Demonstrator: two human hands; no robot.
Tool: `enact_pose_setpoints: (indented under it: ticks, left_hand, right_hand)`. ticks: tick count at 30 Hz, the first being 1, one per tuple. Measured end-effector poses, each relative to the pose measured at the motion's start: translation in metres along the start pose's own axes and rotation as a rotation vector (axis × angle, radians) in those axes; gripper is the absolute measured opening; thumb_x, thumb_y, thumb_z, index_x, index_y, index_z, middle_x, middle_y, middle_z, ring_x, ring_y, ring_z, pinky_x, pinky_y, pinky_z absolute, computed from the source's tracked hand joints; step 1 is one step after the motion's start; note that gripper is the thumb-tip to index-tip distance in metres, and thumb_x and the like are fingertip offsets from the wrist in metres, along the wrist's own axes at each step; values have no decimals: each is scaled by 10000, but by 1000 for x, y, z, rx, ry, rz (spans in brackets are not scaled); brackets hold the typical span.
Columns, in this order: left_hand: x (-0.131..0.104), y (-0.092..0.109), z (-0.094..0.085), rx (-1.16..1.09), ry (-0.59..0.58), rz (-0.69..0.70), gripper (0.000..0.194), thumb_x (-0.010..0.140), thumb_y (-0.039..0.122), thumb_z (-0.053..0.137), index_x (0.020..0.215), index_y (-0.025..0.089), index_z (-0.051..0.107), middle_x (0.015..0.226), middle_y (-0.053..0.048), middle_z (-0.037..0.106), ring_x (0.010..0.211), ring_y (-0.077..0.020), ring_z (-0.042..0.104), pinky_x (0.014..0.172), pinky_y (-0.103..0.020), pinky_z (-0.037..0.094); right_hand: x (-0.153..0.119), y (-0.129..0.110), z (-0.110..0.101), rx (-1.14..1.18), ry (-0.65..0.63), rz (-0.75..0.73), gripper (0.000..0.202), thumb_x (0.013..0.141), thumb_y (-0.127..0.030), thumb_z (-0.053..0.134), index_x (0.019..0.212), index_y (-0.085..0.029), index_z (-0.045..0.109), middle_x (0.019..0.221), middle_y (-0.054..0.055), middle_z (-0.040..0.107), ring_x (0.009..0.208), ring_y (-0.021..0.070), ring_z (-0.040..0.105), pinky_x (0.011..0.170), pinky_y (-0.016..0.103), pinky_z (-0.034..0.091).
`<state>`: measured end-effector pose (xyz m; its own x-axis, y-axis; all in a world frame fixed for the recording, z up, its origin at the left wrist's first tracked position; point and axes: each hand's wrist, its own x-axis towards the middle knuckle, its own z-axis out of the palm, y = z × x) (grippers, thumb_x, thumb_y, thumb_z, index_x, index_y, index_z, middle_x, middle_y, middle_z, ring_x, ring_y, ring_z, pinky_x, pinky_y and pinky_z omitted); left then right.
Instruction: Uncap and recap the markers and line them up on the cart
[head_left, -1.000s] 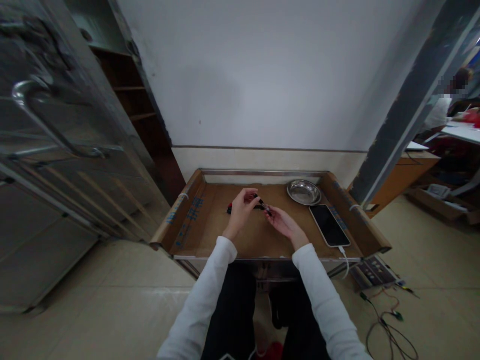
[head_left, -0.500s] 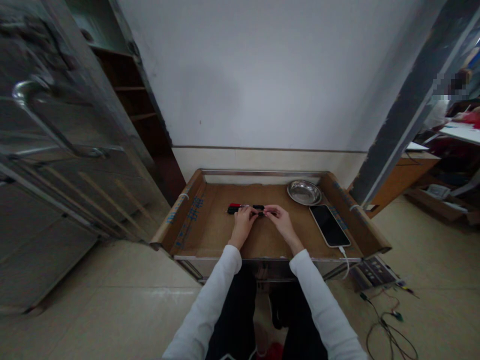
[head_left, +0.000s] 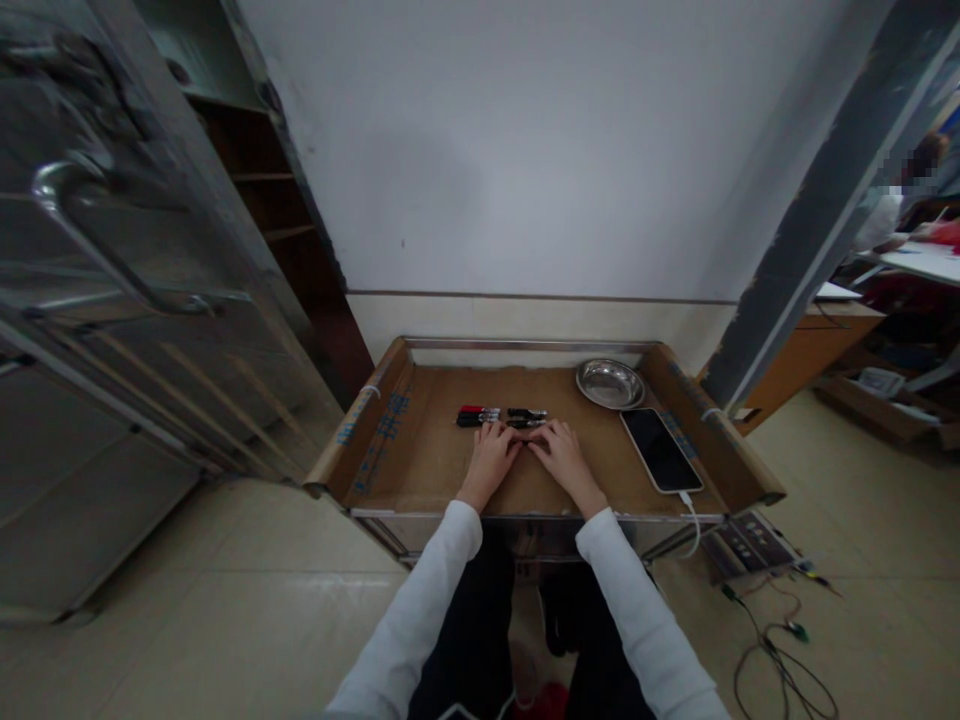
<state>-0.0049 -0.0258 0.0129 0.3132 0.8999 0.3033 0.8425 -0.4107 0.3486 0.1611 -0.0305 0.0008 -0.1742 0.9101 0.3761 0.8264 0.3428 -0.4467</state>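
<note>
Several marker pens [head_left: 501, 415], one with a red cap and the others black, lie side by side on the cardboard-lined tray table [head_left: 420, 455]. My left hand [head_left: 492, 457] rests palm down just in front of them, fingertips close to the pens. My right hand [head_left: 559, 456] lies flat beside it, fingertips near the right-hand pens. Neither hand holds anything.
A shallow metal dish [head_left: 609, 383] sits at the back right of the table. A phone [head_left: 660, 450] on a white cable lies along the right side. A metal door with a handle [head_left: 112, 260] stands left. Wires [head_left: 780, 650] lie on the floor right.
A second ago my hands were raised holding a pen between them. They lowered it to the table beside the other pens, let go and drew back slightly.
</note>
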Motion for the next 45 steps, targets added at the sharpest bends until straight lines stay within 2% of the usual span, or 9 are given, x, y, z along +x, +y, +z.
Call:
enact_pose_setpoints:
  ticks: [5, 13, 21, 26, 34, 38, 42, 45]
  left_hand:
    - [9, 0, 5, -18, 23, -18, 114, 862, 266, 554, 925, 204, 627, 1000, -81, 597, 1039, -266, 497, 871, -400, 387]
    - [27, 0, 4, -20, 25, -3, 87, 870, 210, 530, 893, 195, 613, 964, -67, 596, 1001, -229, 514, 904, -389, 377]
    - [10, -6, 0, 19, 113, -36, 182, 899, 174, 419, 939, 187, 596, 1009, -92, 600, 991, -233, 530, 844, -361, 407]
    - [2, -7, 1, 62, 130, -52, 203, 894, 162, 394, 943, 164, 592, 1017, -121, 598, 997, -258, 534, 878, -388, 401]
    - [2, -7, 6, 9, 140, -24, 204, 885, 142, 399, 974, 163, 582, 1038, -128, 572, 1026, -260, 520, 911, -400, 397]
    - [2, -9, 6, 1, 157, -12, 212, 885, 138, 387, 959, 167, 584, 1036, -123, 575, 1021, -252, 522, 914, -402, 403]
    - [3, -8, 5, 28, 210, -65, 256, 885, 141, 379, 1058, 143, 568, 1097, -146, 562, 1025, -252, 519, 906, -412, 414]
    - [3, -6, 4, 27, 220, -60, 293, 884, 146, 382, 1119, 148, 558, 1152, -151, 542, 1064, -254, 502, 919, -421, 410]
  right_hand:
    - [3, 1, -5, -86, -22, 70, 147, 884, -297, 500, 912, -231, 628, 956, 66, 608, 948, 227, 522, 810, 341, 354]
    - [10, 6, -2, -168, 65, 153, 149, 880, -235, 474, 938, -210, 609, 948, 70, 618, 914, 219, 520, 800, 331, 325]
    - [2, 3, 1, -126, 58, 130, 195, 892, -202, 436, 966, -228, 615, 980, 56, 585, 944, 204, 515, 811, 317, 318]
    - [2, 6, 4, -95, 79, 126, 227, 891, -190, 420, 976, -236, 625, 976, 52, 574, 944, 196, 514, 815, 310, 316]
    - [0, 6, 2, -95, 92, 106, 292, 888, -166, 393, 1078, -226, 607, 998, 73, 576, 953, 201, 512, 817, 311, 336]
    - [0, 6, 2, -95, 109, 115, 276, 883, -159, 389, 1031, -212, 615, 996, 73, 576, 965, 200, 511, 830, 310, 349]
    - [1, 6, 3, -108, 143, 133, 260, 884, -171, 386, 1034, -183, 597, 1020, 89, 571, 972, 206, 508, 835, 314, 359]
    - [2, 6, 4, -152, 185, 209, 280, 885, -190, 378, 1083, -145, 571, 1052, 126, 563, 978, 228, 499, 830, 336, 360]
